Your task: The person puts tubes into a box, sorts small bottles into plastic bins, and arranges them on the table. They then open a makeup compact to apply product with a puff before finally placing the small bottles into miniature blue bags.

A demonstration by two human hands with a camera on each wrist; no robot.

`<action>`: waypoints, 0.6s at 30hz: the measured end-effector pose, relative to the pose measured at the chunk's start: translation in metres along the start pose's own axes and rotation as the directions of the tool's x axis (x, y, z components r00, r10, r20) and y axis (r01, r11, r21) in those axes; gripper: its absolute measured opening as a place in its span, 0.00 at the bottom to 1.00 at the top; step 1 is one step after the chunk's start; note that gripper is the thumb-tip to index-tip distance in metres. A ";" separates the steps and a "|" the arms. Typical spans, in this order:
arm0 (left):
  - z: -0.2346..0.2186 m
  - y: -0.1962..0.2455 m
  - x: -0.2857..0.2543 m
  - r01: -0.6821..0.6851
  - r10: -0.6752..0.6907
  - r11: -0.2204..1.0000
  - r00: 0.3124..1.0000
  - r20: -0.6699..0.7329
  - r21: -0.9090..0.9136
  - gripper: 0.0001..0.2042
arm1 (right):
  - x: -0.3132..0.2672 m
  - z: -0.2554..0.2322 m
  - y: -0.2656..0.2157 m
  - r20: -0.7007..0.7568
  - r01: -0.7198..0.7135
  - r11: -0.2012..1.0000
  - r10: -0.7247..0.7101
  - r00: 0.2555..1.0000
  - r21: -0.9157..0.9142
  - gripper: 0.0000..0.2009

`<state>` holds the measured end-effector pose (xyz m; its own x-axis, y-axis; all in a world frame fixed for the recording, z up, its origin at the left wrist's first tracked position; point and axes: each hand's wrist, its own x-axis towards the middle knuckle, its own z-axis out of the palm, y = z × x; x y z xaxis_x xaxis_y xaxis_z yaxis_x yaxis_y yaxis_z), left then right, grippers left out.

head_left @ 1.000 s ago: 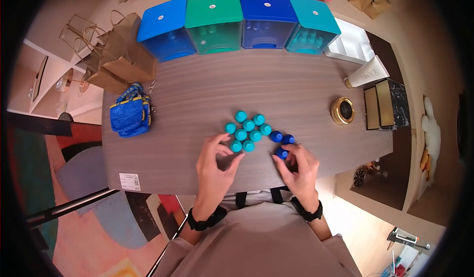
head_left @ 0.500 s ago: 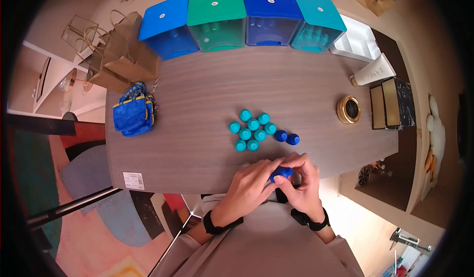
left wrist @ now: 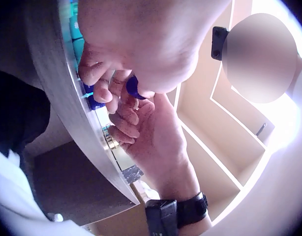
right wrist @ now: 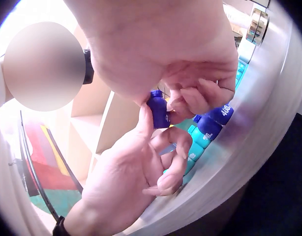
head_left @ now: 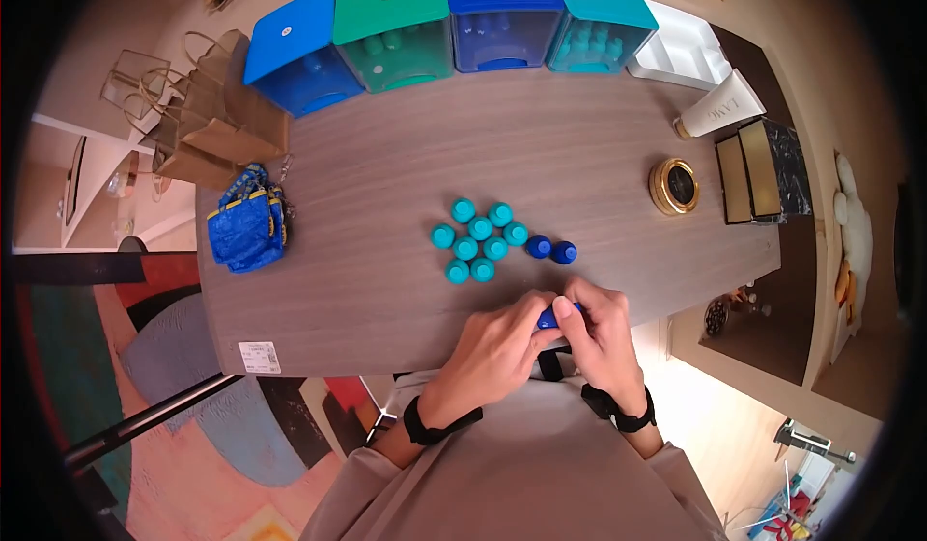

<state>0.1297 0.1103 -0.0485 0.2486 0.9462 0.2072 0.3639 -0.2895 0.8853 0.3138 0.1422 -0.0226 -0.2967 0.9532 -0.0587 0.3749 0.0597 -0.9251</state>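
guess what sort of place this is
Probably a room in a home, though a small office or studio is possible: a grey-brown wood-grain table, a cream open shelving unit beside it, and a white soft-looking toy on the right.

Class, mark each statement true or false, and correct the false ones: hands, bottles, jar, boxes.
1. The left hand and the right hand hold a teal bottle. False: the held bottle is dark blue.
2. Two dark blue bottles stand on the table. True.
3. The gold-rimmed jar stands beside the paper bags. False: it is at the opposite side, near the white tube.
4. The green box stands between the light blue box and the dark blue box. True.
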 end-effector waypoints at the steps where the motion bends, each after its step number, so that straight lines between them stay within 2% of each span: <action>1: 0.000 0.001 0.000 0.001 -0.001 1.000 0.999 0.035 0.000 0.14 | 0.001 0.000 0.001 0.032 0.043 0.998 -0.042 0.999 -0.043 0.19; 3: -0.001 0.003 0.000 0.004 -0.005 1.000 0.998 0.065 0.008 0.12 | -0.001 0.003 -0.004 0.034 0.010 0.999 -0.009 0.999 -0.042 0.20; 5: 0.002 0.006 -0.001 0.032 -0.025 0.989 0.999 0.046 -0.146 0.10 | -0.003 0.007 -0.009 -0.015 0.014 1.000 -0.014 1.000 0.024 0.19; 7: 0.011 0.007 -0.003 0.048 -0.044 0.981 0.999 0.026 -0.187 0.09 | -0.005 0.012 -0.009 -0.049 0.038 0.999 -0.037 0.998 0.015 0.19; 9: 0.022 0.007 -0.003 0.077 -0.120 0.933 0.988 -0.101 -0.352 0.10 | -0.006 0.015 -0.009 -0.084 0.060 0.998 -0.060 0.995 0.002 0.20; 10: 0.024 0.010 -0.002 0.077 -0.120 0.933 0.988 -0.102 -0.351 0.10 | -0.005 0.016 -0.009 -0.108 0.082 0.997 -0.081 0.991 0.000 0.21; 12: 0.024 0.018 0.001 0.257 -0.323 0.830 0.945 -0.050 -0.495 0.18 | -0.005 0.020 -0.009 -0.128 0.106 0.994 -0.105 0.986 0.001 0.21; 13: 0.028 0.019 0.002 0.258 -0.325 0.830 0.944 -0.053 -0.495 0.18 | -0.005 0.021 -0.009 -0.158 0.123 0.992 -0.125 0.979 -0.023 0.21; 15: 0.035 0.020 0.004 0.321 -0.457 0.744 0.885 -0.095 -0.586 0.28 | -0.003 0.023 -0.009 -0.187 0.141 0.989 -0.148 0.971 -0.049 0.22; 18: 0.036 0.023 0.011 0.356 -0.518 0.693 0.851 -0.090 -0.627 0.30 | 0.000 0.025 -0.009 -0.238 0.172 0.983 -0.184 0.954 -0.070 0.21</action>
<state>0.1732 0.1092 -0.0406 -0.0576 0.9679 -0.2445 -0.2218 0.2264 0.9485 0.2884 0.1338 -0.0239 -0.1431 0.9687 0.2029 0.3786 0.2430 -0.8931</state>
